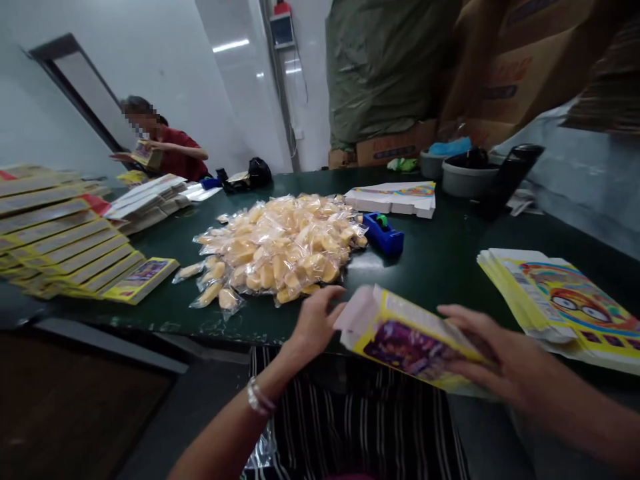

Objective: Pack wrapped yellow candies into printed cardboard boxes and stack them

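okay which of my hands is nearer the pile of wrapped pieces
Left: your left hand is close to the near edge of the pile; your right hand is farther right, holding the box.

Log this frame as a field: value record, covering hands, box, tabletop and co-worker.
left hand: at the box's flap end; contact unclear
right hand: holds the printed box
box state: tilted, end flaps sticking out toward left hand
table: dark green
center: heap of wrapped pieces
beside heap: blue tape dispenser
right side: flattened cartons, stacked
left side: stacked boxes
co-worker: red top, across table at left, holding a box
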Tool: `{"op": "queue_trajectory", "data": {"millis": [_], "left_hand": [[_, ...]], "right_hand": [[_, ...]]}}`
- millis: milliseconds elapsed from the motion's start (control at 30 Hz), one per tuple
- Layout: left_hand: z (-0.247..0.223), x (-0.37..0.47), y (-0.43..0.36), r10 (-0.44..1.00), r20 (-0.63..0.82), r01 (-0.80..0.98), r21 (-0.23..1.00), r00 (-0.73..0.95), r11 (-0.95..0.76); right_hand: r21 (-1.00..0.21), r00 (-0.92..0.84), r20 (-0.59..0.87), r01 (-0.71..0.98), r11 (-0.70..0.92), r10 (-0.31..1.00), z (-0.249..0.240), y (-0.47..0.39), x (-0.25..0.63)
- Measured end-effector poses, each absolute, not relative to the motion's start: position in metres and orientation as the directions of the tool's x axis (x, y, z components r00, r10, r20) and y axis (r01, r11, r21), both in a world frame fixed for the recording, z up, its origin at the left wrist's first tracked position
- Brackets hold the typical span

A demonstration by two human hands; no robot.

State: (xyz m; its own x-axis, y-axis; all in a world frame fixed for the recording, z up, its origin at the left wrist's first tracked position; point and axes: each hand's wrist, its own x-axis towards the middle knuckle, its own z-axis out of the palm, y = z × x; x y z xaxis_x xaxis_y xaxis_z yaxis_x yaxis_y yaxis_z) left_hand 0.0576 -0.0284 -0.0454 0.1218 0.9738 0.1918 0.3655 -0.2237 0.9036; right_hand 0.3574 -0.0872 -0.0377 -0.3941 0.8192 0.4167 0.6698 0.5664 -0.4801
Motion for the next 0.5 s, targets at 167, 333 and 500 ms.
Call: {"op": "queue_trajectory", "data": {"millis": [167,333,500], "left_hand": [[-0.036,0.007,0.014,0.855,0.516,0.722,0.574,0.047,-0.386],[-0.034,0.004,0.058,0.74,0.587,0.9,0.044,0.327,-0.433],[-0.024,0.002,0.051,0.542,0.756,0.794,0.05,0.366,-0.606]], "right_hand": [[-0.672,-0.382,0.055,0.669,0.318,0.922,-0.033,-0.01,0.389],[-0.348,-0.379,0.067,0.858,0.377,0.923,-0.049,0.003,0.377],[-0.198,-0.297,0.04,0.933,0.299,0.954,-0.067,-0.026,0.358]]}}
